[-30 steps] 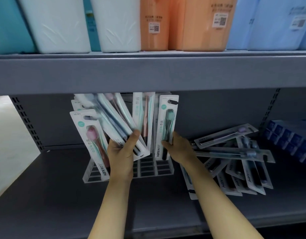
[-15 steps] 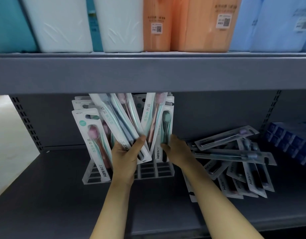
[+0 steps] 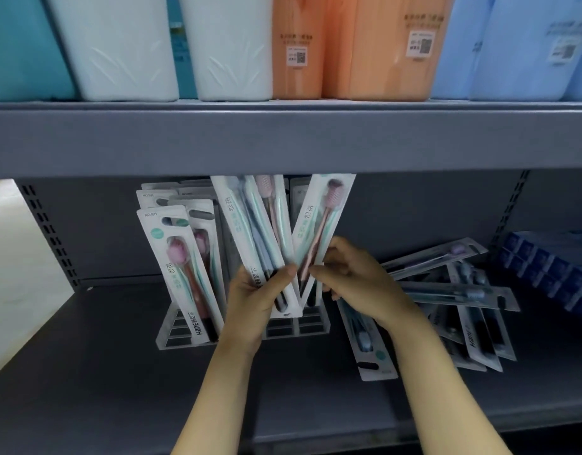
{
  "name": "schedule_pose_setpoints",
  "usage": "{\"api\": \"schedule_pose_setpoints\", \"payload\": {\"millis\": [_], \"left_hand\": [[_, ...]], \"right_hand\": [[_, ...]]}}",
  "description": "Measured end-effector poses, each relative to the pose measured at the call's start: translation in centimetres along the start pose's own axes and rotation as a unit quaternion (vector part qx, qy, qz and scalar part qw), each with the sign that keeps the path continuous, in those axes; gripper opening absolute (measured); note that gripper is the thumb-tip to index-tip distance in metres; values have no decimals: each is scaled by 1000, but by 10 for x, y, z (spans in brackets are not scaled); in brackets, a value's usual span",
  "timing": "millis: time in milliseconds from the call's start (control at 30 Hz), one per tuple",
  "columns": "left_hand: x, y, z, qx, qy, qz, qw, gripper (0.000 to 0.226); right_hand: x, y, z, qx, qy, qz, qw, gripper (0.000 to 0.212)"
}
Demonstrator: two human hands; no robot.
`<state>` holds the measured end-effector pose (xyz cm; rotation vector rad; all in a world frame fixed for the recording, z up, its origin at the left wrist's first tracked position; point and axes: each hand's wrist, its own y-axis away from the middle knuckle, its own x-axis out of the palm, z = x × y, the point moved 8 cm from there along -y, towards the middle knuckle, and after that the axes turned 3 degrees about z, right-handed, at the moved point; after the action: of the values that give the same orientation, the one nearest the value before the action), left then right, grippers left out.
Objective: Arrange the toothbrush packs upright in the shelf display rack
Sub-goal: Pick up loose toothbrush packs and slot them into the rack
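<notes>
Centre of frame, lower shelf: the left hand [image 3: 260,300] grips a fanned bundle of toothbrush packs [image 3: 250,238], thumb across the front, fingers curled behind; the bundle leans toward upper left. The right hand [image 3: 352,277] pinches the lower part of a single pink-brush pack [image 3: 319,231], which tilts toward upper right so the two form a V. Both sets hang above the clear display rack [image 3: 302,326], whose slots show just below the hands.

Left of centre, several packs already stand in the rack [image 3: 184,267], leaning slightly back. Right of centre, a loose pile of packs [image 3: 460,297] lies flat on the lower shelf [image 3: 86,372], not yet racked.

Judgement: step in hand is separating one pack from the bundle and seating it in a slot; roughly half the stock remains.

Risks:
- Bundle is held by thumb pressure only; slick card faces could slide and spill onto the rack.
- Pack tops sit close under the upper shelf edge [image 3: 289,139]; lifting could snag them.
- A tilted entry may catch a slot divider or knock the standing packs over.
- The rack looks light; pushing may shift it.
</notes>
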<state>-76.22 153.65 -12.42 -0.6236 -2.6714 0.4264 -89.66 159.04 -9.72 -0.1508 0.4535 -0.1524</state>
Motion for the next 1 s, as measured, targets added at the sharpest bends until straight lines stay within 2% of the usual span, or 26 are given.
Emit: {"api": "schedule_pose_setpoints", "payload": {"millis": [67, 133, 267, 333, 400, 467, 733, 900, 1000], "left_hand": [[6, 0, -1, 4, -9, 29, 1000, 31], [5, -1, 0, 5, -30, 23, 999, 27], [-11, -1, 6, -19, -52, -70, 996, 16], [-18, -2, 8, -26, -48, -84, 995, 12], [-24, -1, 9, -29, -53, -94, 994, 37], [-27, -2, 11, -32, -64, -97, 993, 46], [-35, 2, 13, -42, -68, -111, 991, 17], [-36, 3, 18, -45, -53, -120, 990, 20], [-33, 2, 19, -45, -52, -115, 991, 14]], "right_hand": [[6, 1, 1, -18, -29, -6, 999, 21], [6, 1, 2, -42, -46, -40, 997, 18], [-11, -1, -7, -45, -5, -107, 993, 11], [-23, -3, -17, -35, 23, -133, 990, 10], [-24, -4, -27, -21, 43, -133, 990, 9], [-14, -5, -38, -9, 44, -119, 992, 10], [7, -10, -51, -8, 41, -112, 993, 6], [17, -11, -53, -3, 65, -84, 994, 9], [21, -11, -54, -3, 76, -72, 995, 12]]}}
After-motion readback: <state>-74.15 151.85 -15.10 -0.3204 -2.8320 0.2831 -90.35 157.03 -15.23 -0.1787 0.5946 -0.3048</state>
